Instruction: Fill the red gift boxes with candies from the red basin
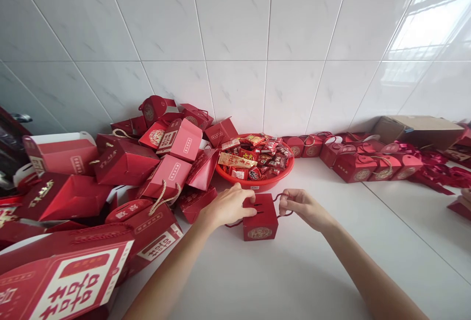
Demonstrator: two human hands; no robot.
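A small red candy box [260, 218] with a gold emblem on its front stands upright on the white tabletop. Over its top left edge lies my left hand [231, 206], fingers bent and closed on the box beside the slots in its top. My right hand [303, 207] pinches a dark red cord handle [280, 198] just right of the box. More of the cord comes out at the box's left side. Behind the box stands a red plastic basin [253, 182] full of wrapped candies [257, 155].
Red boxes [127, 160] of several sizes lie heaped on the left. Along the wall at right stand smaller closed red boxes [355, 167]. Beyond them are a cardboard box [419, 128] and dark red ribbons [434, 173]. A tiled wall [235, 25] bounds the back.
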